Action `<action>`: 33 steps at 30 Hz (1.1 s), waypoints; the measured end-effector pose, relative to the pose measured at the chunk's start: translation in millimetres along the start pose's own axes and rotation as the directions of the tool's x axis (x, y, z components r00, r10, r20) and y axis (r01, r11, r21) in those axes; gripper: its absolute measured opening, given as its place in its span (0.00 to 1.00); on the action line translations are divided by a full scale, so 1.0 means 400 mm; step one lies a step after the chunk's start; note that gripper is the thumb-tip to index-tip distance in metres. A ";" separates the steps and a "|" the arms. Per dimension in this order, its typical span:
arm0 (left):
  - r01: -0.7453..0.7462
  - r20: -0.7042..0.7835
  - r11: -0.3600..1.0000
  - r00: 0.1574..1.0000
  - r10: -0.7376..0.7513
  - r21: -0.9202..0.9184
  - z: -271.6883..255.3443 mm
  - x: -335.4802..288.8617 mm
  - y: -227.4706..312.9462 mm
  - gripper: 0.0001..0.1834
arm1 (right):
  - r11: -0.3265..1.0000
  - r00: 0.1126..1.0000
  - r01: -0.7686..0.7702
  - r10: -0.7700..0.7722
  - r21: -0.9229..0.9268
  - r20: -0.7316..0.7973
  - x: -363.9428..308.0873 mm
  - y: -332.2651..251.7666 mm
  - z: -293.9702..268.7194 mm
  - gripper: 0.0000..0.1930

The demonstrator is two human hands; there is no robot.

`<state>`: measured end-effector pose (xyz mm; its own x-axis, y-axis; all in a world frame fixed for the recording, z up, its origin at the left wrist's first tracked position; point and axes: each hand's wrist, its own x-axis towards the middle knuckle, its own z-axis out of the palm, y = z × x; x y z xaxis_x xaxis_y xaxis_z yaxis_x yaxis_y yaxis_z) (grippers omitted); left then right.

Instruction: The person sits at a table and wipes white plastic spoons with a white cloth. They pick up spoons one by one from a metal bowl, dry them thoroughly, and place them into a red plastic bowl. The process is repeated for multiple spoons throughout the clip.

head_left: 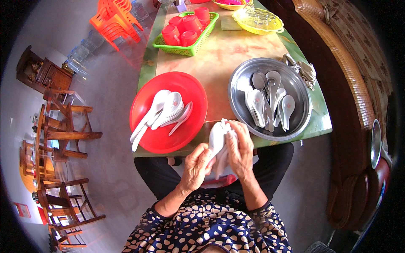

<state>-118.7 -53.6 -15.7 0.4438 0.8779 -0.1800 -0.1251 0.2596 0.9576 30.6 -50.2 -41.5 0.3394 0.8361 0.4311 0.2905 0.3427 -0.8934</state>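
Note:
Between my hands, just off the table's near edge, is a white soup spoon [217, 138]. My left hand [197, 165] grips it low down by its handle. A pale cloth [222, 162] is bunched in my right hand [240, 149] and pressed against the spoon's bowl, its end hanging below. To the left, a red basin [192, 126] holds several white soup spoons [171, 107], stacked together with handles toward me. On the right stands a steel basin [236, 103] with more white soup spoons [288, 107] and a metal spoon [258, 81] in it.
A green basket [192, 51] of red mugs [190, 25] stands farther back on the table [219, 67]. Beside it is a yellow basket [253, 30] with clear glasses. Crumpled grey gloves or cloth [306, 71] lie at the right edge. Orange stacked chairs [112, 23] are at far left.

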 end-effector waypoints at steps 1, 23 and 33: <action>-0.007 -0.028 1.000 1.000 0.007 -0.002 0.001 0.002 0.003 0.12 | 0.996 0.998 0.061 -0.062 -0.063 -0.015 -0.015 -0.011 0.012 0.16; 0.133 0.106 0.976 0.988 -0.116 -0.173 -0.011 -0.014 -0.011 0.10 | 0.999 0.993 0.046 -0.045 0.002 0.112 0.041 -0.022 -0.023 0.11; 0.143 -0.061 0.967 0.985 -0.159 -0.211 -0.010 -0.008 -0.004 0.18 | 0.826 0.904 0.426 -0.373 -0.369 0.209 -0.042 -0.074 0.014 0.22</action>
<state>-123.6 -55.2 -17.4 0.4029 0.8484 -0.3434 -0.2445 0.4613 0.8529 11.5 -72.0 -23.1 0.0118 0.7175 0.6964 0.7150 0.4809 -0.5076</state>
